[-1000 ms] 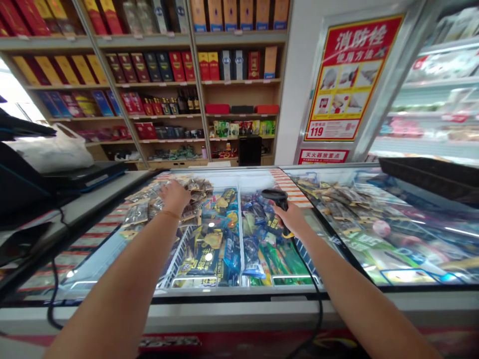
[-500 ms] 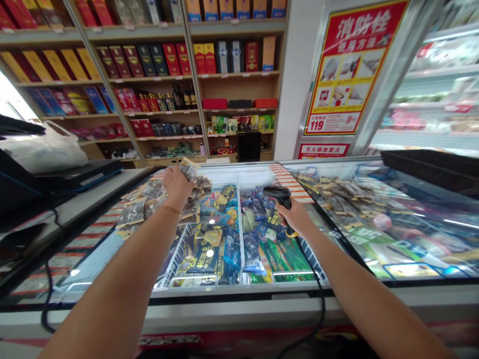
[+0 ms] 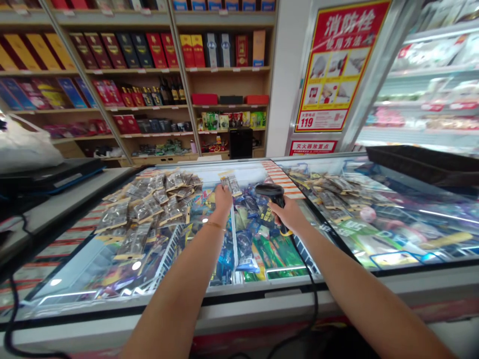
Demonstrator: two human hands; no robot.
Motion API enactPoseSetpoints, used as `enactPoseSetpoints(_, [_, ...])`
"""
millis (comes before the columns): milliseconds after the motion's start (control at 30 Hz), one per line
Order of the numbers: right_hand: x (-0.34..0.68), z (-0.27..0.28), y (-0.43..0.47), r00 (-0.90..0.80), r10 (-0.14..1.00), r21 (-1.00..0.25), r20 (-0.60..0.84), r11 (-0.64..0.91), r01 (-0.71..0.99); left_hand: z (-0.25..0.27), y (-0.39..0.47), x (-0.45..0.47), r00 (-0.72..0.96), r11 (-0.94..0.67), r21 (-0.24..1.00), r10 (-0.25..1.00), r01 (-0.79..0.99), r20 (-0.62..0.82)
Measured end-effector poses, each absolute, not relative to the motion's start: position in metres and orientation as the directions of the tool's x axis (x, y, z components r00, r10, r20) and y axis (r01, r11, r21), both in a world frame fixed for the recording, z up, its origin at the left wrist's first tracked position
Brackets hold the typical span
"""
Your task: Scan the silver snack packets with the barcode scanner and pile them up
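Observation:
My left hand (image 3: pixel 223 199) is closed on a small clear packet (image 3: pixel 234 185) with a tan edge, held over the middle of the freezer's glass top (image 3: pixel 112 271). In my right hand (image 3: pixel 289 213) is a black handheld barcode scanner (image 3: pixel 270 191), its head pointing left toward the packet. The scanner's cable (image 3: pixel 315 294) runs down over the freezer's front edge. A heap of similar packets (image 3: pixel 149 197) with dark contents lies on the glass to the left of my left hand. Through the glass, bagged frozen goods (image 3: pixel 245 249) show in white wire baskets.
Another pile of packets (image 3: pixel 339 194) lies on the right side of the glass. A black tray (image 3: pixel 422 162) rests at the far right. On the left stands a counter with a white plastic bag (image 3: pixel 28 142). Shelves of boxes (image 3: pixel 149 50) line the back wall.
My left hand has moved right with the packet, from above the left heap to near the scanner. My right hand still grips the scanner. The view has shifted slightly to the right.

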State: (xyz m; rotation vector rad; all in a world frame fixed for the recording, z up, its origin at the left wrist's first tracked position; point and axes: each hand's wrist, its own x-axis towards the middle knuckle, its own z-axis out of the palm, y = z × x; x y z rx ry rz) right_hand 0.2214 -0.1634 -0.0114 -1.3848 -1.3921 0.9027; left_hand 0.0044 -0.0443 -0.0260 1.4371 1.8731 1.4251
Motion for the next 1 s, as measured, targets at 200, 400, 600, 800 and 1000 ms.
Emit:
enactPoseSetpoints(200, [0.216, -0.010, -0.169, 0.061, 0.990, -0.933, 0.130, 0.102, 0.344, -0.036, -0.036, -0.007, -0.347, -0.152, 0.886, 0.881, 0.438, 0.322])
enactPoseSetpoints(400, [0.211, -0.006, -0.178, 0.000, 0.992, -0.910, 0.124, 0.114, 0.399, -0.046, -0.033, -0.010, -0.365, -0.138, 0.918, 0.888, 0.372, 0.281])
enactPoseSetpoints(600, [0.209, -0.007, -0.180, -0.006, 0.991, -0.910, 0.131, 0.122, 0.397, -0.046, -0.035, -0.010, -0.374, -0.117, 0.918, 0.888, 0.380, 0.268])
enactPoseSetpoints(800, [0.209, -0.005, -0.181, -0.005, 0.994, -0.917, 0.106, 0.100, 0.386, -0.047, -0.035, -0.011, -0.378, -0.111, 0.918, 0.887, 0.381, 0.264])
enactPoseSetpoints(1000, [0.209, -0.007, -0.179, -0.015, 0.995, -0.914, 0.104, 0.101, 0.393, -0.046, -0.036, -0.011, -0.382, -0.105, 0.919, 0.887, 0.380, 0.259])
